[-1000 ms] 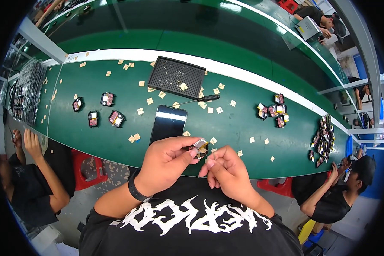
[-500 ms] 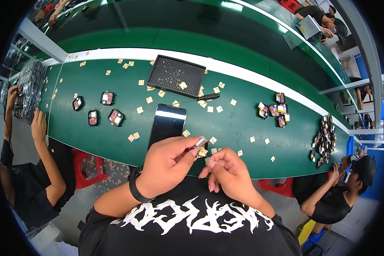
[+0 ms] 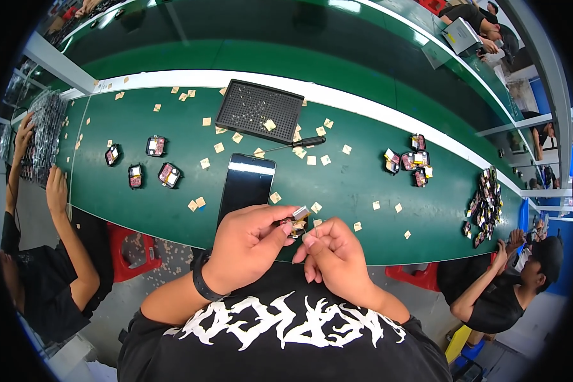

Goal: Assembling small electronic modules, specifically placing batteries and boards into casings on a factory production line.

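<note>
My left hand (image 3: 249, 247) pinches a small electronic module (image 3: 297, 225) between thumb and fingers, above the near edge of the green table. A silver, battery-like block (image 3: 300, 213) stands up from it, with a yellowish piece below. Close to its right side is my right hand (image 3: 337, 253), thumb and forefinger pressed together on something small and thin that I cannot make out. The fingers partly hide the module. Just beyond my left hand, a dark smartphone (image 3: 248, 184) lies flat.
A black perforated tray (image 3: 254, 108) sits at the back, a black-handled screwdriver (image 3: 309, 142) before it. Small tan paper squares are scattered about. Open circuit modules (image 3: 169, 175) lie left, more (image 3: 416, 161) right, and a heap (image 3: 484, 207) far right. People sit at both sides.
My right hand has shifted slightly up and left, closer to the module. The module is tilted a little differently in my left hand. The view has shifted slightly.
</note>
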